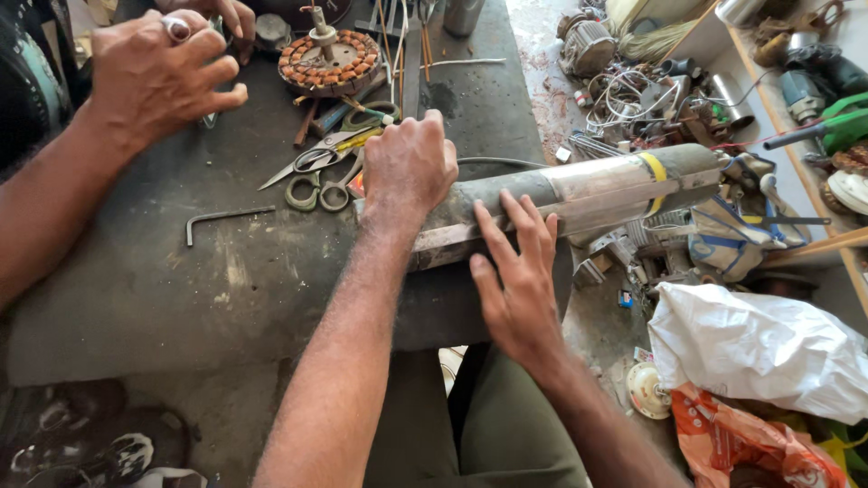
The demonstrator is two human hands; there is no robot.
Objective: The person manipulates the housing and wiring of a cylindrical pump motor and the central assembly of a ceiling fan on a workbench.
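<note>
A dark worn table [226, 280] carries a long grey metal cylinder [579, 194] lying across its right edge; the left hand [409, 167] clenches over the cylinder's near end; the right hand [517, 280] rests flat against it, fingers spread; scissors [316, 176] lie just beside the left hand.

Long grey metal cylinders [579, 194]: one
Steel scissors [316, 172]: two pairs
Bent hex keys [221, 217]: one
Copper-wound round stators [328, 61]: one
</note>
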